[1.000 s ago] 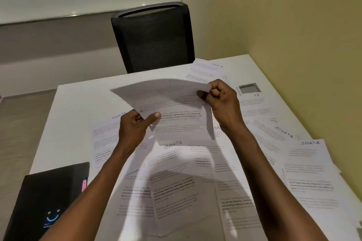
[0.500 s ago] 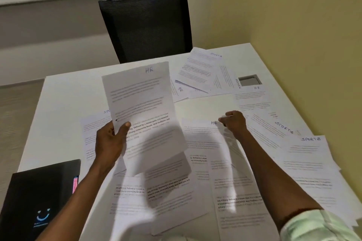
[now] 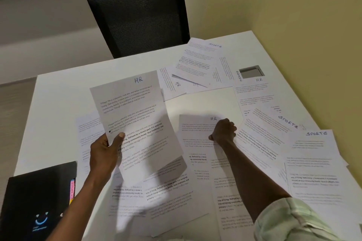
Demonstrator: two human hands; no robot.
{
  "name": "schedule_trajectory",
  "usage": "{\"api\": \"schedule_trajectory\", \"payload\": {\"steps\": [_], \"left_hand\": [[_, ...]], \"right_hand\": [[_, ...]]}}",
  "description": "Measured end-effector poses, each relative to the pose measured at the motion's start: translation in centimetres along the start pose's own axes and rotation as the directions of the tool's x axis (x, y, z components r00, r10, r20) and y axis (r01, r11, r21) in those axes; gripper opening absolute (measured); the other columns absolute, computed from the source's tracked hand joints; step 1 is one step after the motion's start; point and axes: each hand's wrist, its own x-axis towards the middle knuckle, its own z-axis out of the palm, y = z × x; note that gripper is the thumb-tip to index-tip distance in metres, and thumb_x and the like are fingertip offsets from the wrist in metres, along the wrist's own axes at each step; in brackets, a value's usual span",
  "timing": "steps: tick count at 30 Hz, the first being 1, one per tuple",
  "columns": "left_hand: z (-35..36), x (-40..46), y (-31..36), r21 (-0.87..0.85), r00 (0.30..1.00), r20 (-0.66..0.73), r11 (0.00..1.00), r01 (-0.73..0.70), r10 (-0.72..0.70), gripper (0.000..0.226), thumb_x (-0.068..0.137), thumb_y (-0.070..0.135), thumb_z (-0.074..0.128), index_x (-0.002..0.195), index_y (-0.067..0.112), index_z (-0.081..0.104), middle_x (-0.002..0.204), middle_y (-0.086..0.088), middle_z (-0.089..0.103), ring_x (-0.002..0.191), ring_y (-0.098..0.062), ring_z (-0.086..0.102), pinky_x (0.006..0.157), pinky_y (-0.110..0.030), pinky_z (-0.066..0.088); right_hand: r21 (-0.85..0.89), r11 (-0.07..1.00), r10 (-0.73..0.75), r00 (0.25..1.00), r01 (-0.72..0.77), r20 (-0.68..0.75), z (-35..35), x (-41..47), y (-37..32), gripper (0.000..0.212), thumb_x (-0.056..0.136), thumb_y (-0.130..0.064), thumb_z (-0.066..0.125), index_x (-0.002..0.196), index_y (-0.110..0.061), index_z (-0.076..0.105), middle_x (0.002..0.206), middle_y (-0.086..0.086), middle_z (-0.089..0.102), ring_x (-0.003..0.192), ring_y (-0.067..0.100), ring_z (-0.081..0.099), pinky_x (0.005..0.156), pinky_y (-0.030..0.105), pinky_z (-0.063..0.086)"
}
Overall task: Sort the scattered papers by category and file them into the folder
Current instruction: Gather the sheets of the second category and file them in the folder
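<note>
My left hand (image 3: 105,150) grips the left edge of a printed sheet headed HR (image 3: 135,115) and holds it up above the table. My right hand (image 3: 223,132), fingers curled, rests on the top right of a second HR sheet (image 3: 194,137) lying flat; whether it pinches the paper I cannot tell. Several more sheets lie scattered on the white table (image 3: 58,107), some headed SPORTS (image 3: 315,143), one ADMIN (image 3: 227,68). A black folder (image 3: 37,197) with coloured tabs lies at the near left corner.
A black mesh chair (image 3: 137,11) stands at the table's far side. A yellow wall (image 3: 303,25) runs along the right. A grey cable port (image 3: 251,71) is set into the table at the far right, among the papers.
My right hand let go of the raised HR sheet and dropped onto the flat HR sheet. The left hand alone now holds the raised sheet, turned upright facing me.
</note>
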Motion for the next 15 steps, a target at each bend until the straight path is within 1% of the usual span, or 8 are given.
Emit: {"api": "schedule_trajectory", "payload": {"steps": [2, 3, 5, 8, 10, 12, 14, 15], "left_hand": [[-0.3, 0.1, -0.3, 0.012, 1.0, -0.012, 1.0, 0.008, -0.008, 0.01, 0.091, 0.025, 0.07, 0.099, 0.031, 0.07, 0.089, 0.014, 0.07, 0.089, -0.019, 0.066, 0.085, -0.036, 0.051], [-0.5, 0.0, -0.4, 0.016, 1.0, -0.018, 1.0, 0.009, -0.009, 0.016, 0.091, 0.025, 0.07, 0.106, 0.028, 0.07, 0.096, 0.015, 0.071, 0.095, -0.018, 0.067, 0.09, -0.038, 0.052], [-0.9, -0.2, -0.5, 0.024, 0.999, -0.03, 1.0, 0.011, -0.011, 0.025, 0.091, 0.026, 0.069, 0.116, 0.024, 0.068, 0.103, 0.015, 0.071, 0.102, -0.018, 0.068, 0.095, -0.041, 0.052], [-1.6, -0.5, -0.8, 0.052, 0.999, -0.051, 0.999, 0.013, -0.01, 0.022, 0.091, 0.027, 0.069, 0.113, 0.025, 0.067, 0.102, 0.016, 0.069, 0.102, -0.021, 0.067, 0.096, -0.046, 0.052], [-1.9, -0.7, -0.8, 0.066, 0.998, -0.068, 0.998, 0.014, -0.009, 0.017, 0.091, 0.027, 0.07, 0.108, 0.027, 0.068, 0.1, 0.018, 0.069, 0.101, -0.022, 0.068, 0.096, -0.049, 0.052], [-2.1, -1.0, -0.6, 0.074, 0.997, -0.075, 0.997, 0.018, -0.013, 0.01, 0.091, 0.026, 0.07, 0.101, 0.03, 0.069, 0.094, 0.021, 0.069, 0.098, -0.021, 0.068, 0.095, -0.049, 0.053], [-2.5, -1.2, -0.4, 0.064, 0.998, -0.069, 0.998, -0.002, 0.006, 0.006, 0.092, 0.026, 0.068, 0.097, 0.03, 0.069, 0.09, 0.022, 0.07, 0.095, -0.021, 0.068, 0.094, -0.049, 0.053], [-2.6, -1.3, -0.2, 0.056, 0.997, -0.072, 0.998, -0.009, 0.013, 0.009, 0.093, 0.027, 0.068, 0.101, 0.028, 0.07, 0.095, 0.019, 0.071, 0.097, -0.021, 0.068, 0.094, -0.048, 0.053]], "right_hand": [[0.032, 0.999, 0.02, 1.0, -0.02, -0.002, 0.1, 0.0, -0.2, 0.085, 0.065, -0.022, 0.09, 0.129, 0.002, 0.041, 0.122, 0.019, 0.053, 0.116, 0.035, 0.052, 0.094, 0.045, 0.047], [0.043, 0.999, 0.032, 0.999, -0.032, -0.012, 0.1, -0.1, -0.2, 0.082, 0.066, -0.02, 0.089, 0.129, 0.001, 0.041, 0.123, 0.019, 0.053, 0.116, 0.034, 0.051, 0.094, 0.045, 0.047], [0.031, 0.999, 0.045, 0.999, -0.044, -0.025, 0.4, 0.0, -0.1, 0.078, 0.068, -0.021, 0.088, 0.128, -0.001, 0.042, 0.125, 0.018, 0.05, 0.118, 0.033, 0.048, 0.096, 0.044, 0.046], [-0.005, 0.999, 0.05, 0.998, -0.05, -0.026, 0.7, -0.1, 0.0, 0.071, 0.072, -0.025, 0.085, 0.126, -0.002, 0.045, 0.125, 0.018, 0.045, 0.118, 0.033, 0.046, 0.095, 0.044, 0.047], [-0.033, 0.999, 0.035, 0.998, -0.036, -0.043, 1.0, -0.1, -0.1, 0.057, 0.078, -0.025, 0.079, 0.123, -0.004, 0.051, 0.124, 0.017, 0.046, 0.116, 0.033, 0.046, 0.093, 0.043, 0.048], [-0.033, 0.999, 0.008, 0.998, -0.01, -0.059, 1.3, -0.1, 0.0, 0.043, 0.083, -0.023, 0.073, 0.119, -0.006, 0.056, 0.121, 0.016, 0.051, 0.113, 0.032, 0.05, 0.091, 0.043, 0.049], [0.06, 0.998, -0.025, 0.998, 0.029, -0.063, 1.3, 0.1, 0.2, 0.036, 0.084, -0.02, 0.068, 0.115, -0.005, 0.055, 0.116, 0.016, 0.06, 0.107, 0.033, 0.058, 0.088, 0.042, 0.053], [0.162, 0.986, -0.038, 0.998, 0.047, -0.056, 1.0, 0.1, 0.4, 0.035, 0.084, -0.016, 0.068, 0.114, -0.004, 0.054, 0.114, 0.016, 0.063, 0.104, 0.034, 0.062, 0.084, 0.039, 0.055]]}}
